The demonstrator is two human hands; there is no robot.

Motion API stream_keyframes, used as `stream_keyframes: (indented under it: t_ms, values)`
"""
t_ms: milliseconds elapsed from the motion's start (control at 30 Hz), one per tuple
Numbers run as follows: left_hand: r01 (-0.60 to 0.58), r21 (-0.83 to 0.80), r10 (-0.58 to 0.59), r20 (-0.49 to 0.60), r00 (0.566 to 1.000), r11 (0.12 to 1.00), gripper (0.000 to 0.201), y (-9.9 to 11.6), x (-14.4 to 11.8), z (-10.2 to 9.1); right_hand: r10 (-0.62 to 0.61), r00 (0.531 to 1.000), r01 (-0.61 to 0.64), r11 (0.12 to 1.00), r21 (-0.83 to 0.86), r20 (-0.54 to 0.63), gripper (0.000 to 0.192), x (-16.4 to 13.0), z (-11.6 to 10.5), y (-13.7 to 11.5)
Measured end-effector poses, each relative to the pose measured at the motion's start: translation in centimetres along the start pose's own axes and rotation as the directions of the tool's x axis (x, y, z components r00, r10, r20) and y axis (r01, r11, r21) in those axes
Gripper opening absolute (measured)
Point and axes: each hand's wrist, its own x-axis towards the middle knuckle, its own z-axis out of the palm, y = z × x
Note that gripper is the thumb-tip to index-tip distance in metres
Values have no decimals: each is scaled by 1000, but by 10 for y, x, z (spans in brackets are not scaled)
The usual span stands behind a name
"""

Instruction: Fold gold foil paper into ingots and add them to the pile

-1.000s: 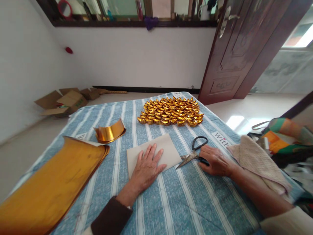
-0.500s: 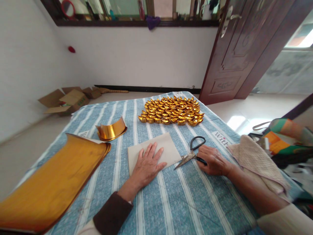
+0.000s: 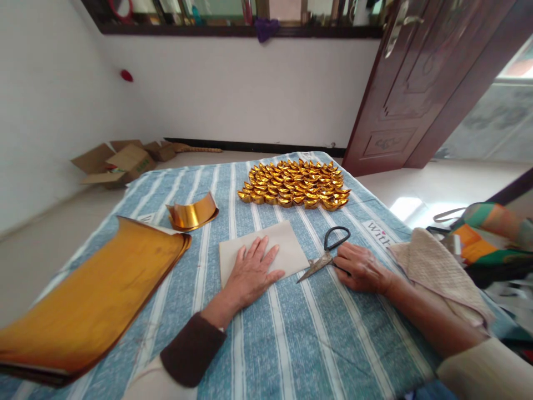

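The cloth (image 3: 283,339) under both hands was a blue weave with white stripes, a little rumpled. The left hand (image 3: 250,271) lay palm down with its fingers spread, flat upon a smooth, dull paper (image 3: 287,244) of pale grey-beige, four-cornered, straight-edged and matt.

The right hand (image 3: 360,268) was curled around the near handle of the scissors (image 3: 326,259); the fingers hid most of that loop, and I couldn't tell exactly how they sat in it. The far loop, black and rounded, stood out in front of the knuckles. The blades were worn, stained metal, parted, pointing toward the left hand, with one tip close by the paper's right corner; whether it touched, I couldn't tell.

Beyond the fingers of both hands sat rows of shiny gold pieces (image 3: 295,186), crinkled and boat-shaped, with pointed ends, packed close together. Ahead and to the left of the left hand stood a small curl of gold strips (image 3: 194,215), bright as foil. Further left of that hand, a big stack of gold sheets (image 3: 100,283) bowed along its length, its surface softly creased. Beside the right forearm lay a beige towel (image 3: 441,272), nubbly and folded over.
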Motion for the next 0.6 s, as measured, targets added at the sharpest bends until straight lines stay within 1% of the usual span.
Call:
stream_keyframes:
  t_ms: [167, 333, 400, 533, 600]
  values:
    - [-30, 23, 29, 16, 999, 999, 63, 3, 4, -11, -7, 1000, 6, 1000, -28, -18, 20, -1, 1, -1]
    - [-119, 21, 119, 4, 993, 993, 64, -1, 11, -23, -3, 999, 1, 999, -52, -35, 19, -1, 2, -3]
    - [-157, 5, 157, -17, 987, 988, 62, -3, 13, -22, -1, 999, -2, 998, -59, -40, 20, -1, 2, -4]
    - [-188, 9, 187, -140, 972, 982, 53, -2, 17, -11, -5, 999, 2, 998, -59, -47, 20, 0, 0, -5]
    - [-205, 27, 207, -164, 965, 978, 52, -1, 19, -6, -5, 999, 2, 998, -63, -47, 20, 1, -1, -6]
